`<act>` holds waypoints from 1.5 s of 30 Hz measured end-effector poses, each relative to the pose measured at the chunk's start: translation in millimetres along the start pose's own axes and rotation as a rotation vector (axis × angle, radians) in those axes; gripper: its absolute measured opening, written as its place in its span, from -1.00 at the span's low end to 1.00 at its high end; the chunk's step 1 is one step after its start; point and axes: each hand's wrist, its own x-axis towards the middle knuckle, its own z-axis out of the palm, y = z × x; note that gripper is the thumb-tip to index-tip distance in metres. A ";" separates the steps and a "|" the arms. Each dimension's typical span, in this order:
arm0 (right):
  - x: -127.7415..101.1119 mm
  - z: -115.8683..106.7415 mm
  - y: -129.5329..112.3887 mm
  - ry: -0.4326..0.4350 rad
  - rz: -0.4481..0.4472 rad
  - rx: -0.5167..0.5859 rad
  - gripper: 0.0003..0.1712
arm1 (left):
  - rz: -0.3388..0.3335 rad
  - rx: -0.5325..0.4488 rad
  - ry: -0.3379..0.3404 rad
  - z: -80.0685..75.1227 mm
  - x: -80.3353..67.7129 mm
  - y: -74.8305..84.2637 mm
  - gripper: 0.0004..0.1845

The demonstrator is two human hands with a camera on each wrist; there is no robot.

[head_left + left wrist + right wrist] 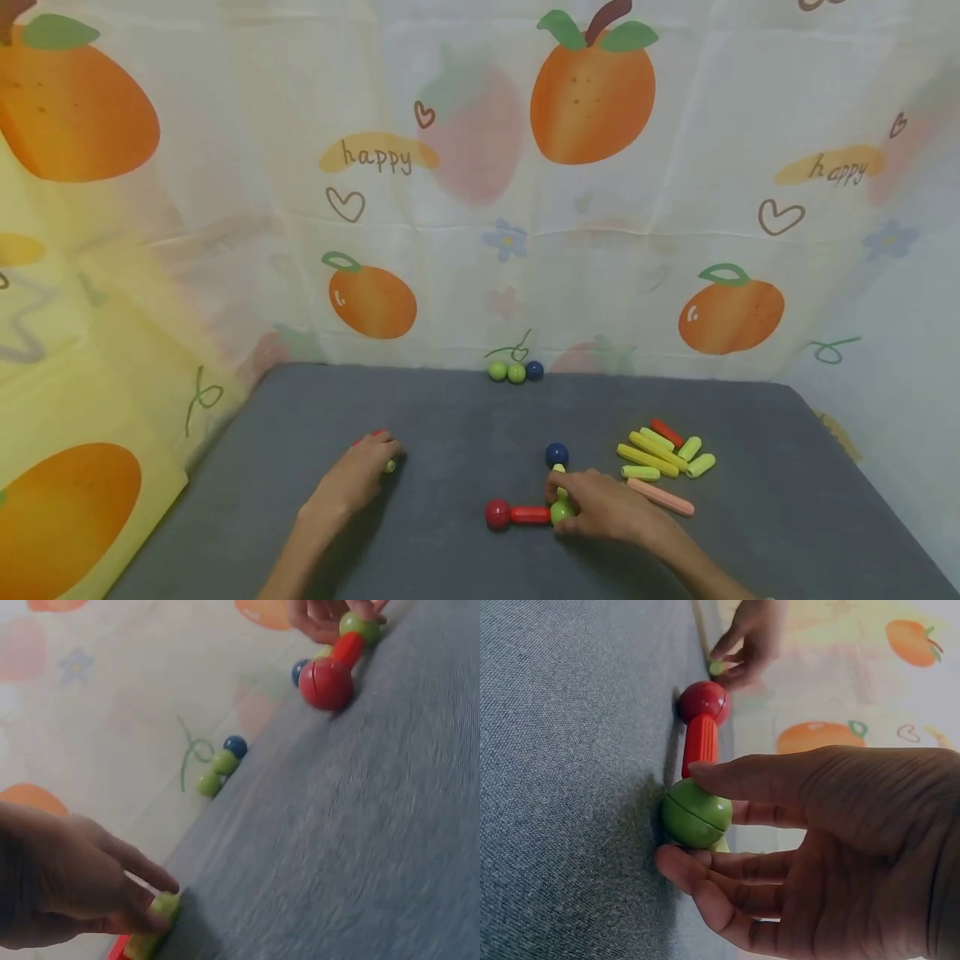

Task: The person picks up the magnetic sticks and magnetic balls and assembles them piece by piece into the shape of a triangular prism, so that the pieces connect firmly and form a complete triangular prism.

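Green ball (561,511): pinched by your right hand (607,506), at the right end of the red rod (530,514), whose long axis runs left to the red ball (497,513). Your left hand (355,481), well apart, pinches a green stick (152,930).

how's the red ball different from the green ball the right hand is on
The glossy red ball sits free at the left end of the short red rod, with no hand on it; the glossy green ball at the rod's other end is held between the right hand's thumb and fingers. Red looks slightly bigger in the head view. Both are round with a seam line, and both lie on the grey cloth.
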 end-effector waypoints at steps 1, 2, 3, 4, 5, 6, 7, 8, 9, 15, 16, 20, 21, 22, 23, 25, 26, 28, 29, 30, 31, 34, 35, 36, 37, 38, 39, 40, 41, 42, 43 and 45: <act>-1.7 -1.4 -2.9 -0.001 0.008 0.004 -0.64 | 0.017 -0.021 0.020 3.8 1.8 0.8 -0.59; -3.6 -2.6 -6.6 -0.002 0.010 0.008 -0.65 | 0.056 -0.071 0.058 11.8 4.7 -1.2 -0.66; -3.6 -2.8 -6.4 -0.001 0.009 0.002 -0.65 | 0.065 -0.139 0.054 15.4 7.6 1.3 -0.70; -3.9 -2.7 -6.4 -0.003 0.005 0.001 -0.65 | 0.065 -0.215 0.042 17.7 10.4 6.1 -0.72; -3.9 -2.7 -6.5 -0.006 0.009 0.003 -0.65 | 0.047 -0.295 0.025 20.1 13.8 12.9 -0.73; -3.7 -1.2 -3.3 -0.003 -0.001 -0.008 -0.65 | 0.006 -0.378 0.006 22.8 17.5 21.4 -0.73; -6.1 -4.6 -11.5 -0.006 0.006 -0.006 -0.66 | -0.038 -0.465 0.006 27.1 21.4 30.4 -0.73; -5.5 -3.4 -10.0 -0.003 0.006 -0.011 -0.66 | -0.091 -0.543 0.015 31.7 25.2 40.6 -0.72; -4.4 -2.4 -8.8 -0.002 0.010 -0.012 -0.66 | -0.173 -0.602 0.007 32.2 28.0 54.4 -0.71; 9.2 11.7 18.7 0.010 -0.002 -0.044 -0.63 | -0.346 -0.774 0.114 59.1 40.5 91.6 -0.67; 12.3 15.3 26.0 0.010 -0.008 -0.054 -0.63 | -0.354 -0.778 0.121 61.2 40.8 93.7 -0.66; 15.8 19.5 31.6 0.010 0.001 -0.047 -0.56 | -0.382 -0.808 0.127 64.5 40.2 99.3 -0.57; 14.7 19.4 30.9 0.016 0.008 -0.035 -0.52 | -0.390 -0.831 0.122 64.4 39.8 100.5 -0.53; 12.5 18.4 27.8 0.025 0.026 -0.010 -0.46 | -0.397 -0.857 0.118 64.1 39.3 101.7 -0.49; 9.5 16.2 22.6 0.036 0.050 0.014 -0.39 | -0.406 -0.888 0.114 64.0 38.9 102.8 -0.45; 2.0 10.7 9.2 0.072 0.096 0.068 -0.26 | -0.428 -0.943 0.110 64.0 38.4 104.9 -0.41; -2.5 7.0 0.0 0.097 0.119 0.096 -0.22 | -0.439 -0.960 0.111 64.4 38.3 105.9 -0.41; -11.1 -2.6 -20.2 0.126 0.179 0.134 -0.22 | -0.451 -0.976 0.128 65.7 38.6 107.1 -0.47; -15.4 -7.5 -30.7 0.143 0.186 0.148 -0.24 | -0.455 -0.978 0.135 66.5 38.9 107.6 -0.52; -18.9 -11.3 -39.5 0.161 0.181 0.157 -0.29 | -0.456 -0.970 0.143 67.5 39.4 107.9 -0.56; -21.6 -15.2 -47.4 0.168 0.172 0.164 -0.34 | -0.452 -0.962 0.152 68.6 39.9 108.0 -0.61; -25.9 -19.7 -63.9 0.193 0.111 0.189 -0.50 | -0.421 -0.938 0.174 72.2 42.2 108.7 -0.71; -25.9 -19.4 -65.8 0.201 0.078 0.183 -0.53 | -0.409 -0.928 0.177 73.1 43.2 109.2 -0.73; -25.2 -18.8 -66.7 0.207 0.056 0.173 -0.55 | -0.395 -0.917 0.180 74.2 44.2 109.7 -0.74; -24.3 -17.9 -66.5 0.208 0.043 0.171 -0.58 | -0.383 -0.911 0.182 75.0 45.2 110.4 -0.75; -23.0 -16.3 -65.2 0.213 0.033 0.162 -0.59 | -0.373 -0.902 0.182 75.6 46.2 111.2 -0.76; -21.5 -14.8 -63.4 0.219 0.022 0.154 -0.60 | -0.368 -0.890 0.180 76.2 47.0 111.9 -0.77; -19.6 -12.4 -59.3 0.220 0.015 0.138 -0.59 | -0.363 -0.880 0.180 76.7 47.7 112.6 -0.78; -17.4 -9.8 -54.5 0.225 0.004 0.126 -0.59 | -0.362 -0.873 0.180 76.7 48.1 113.3 -0.79; -15.2 -7.4 -50.1 0.224 -0.002 0.121 -0.58 | -0.363 -0.869 0.181 76.7 48.3 113.9 -0.80; -13.3 -4.6 -45.4 0.225 -0.015 0.114 -0.57 | -0.367 -0.867 0.181 76.6 48.4 114.3 -0.80; -10.0 0.3 -36.6 0.221 -0.033 0.109 -0.54 | -0.373 -0.861 0.182 76.1 48.0 115.1 -0.81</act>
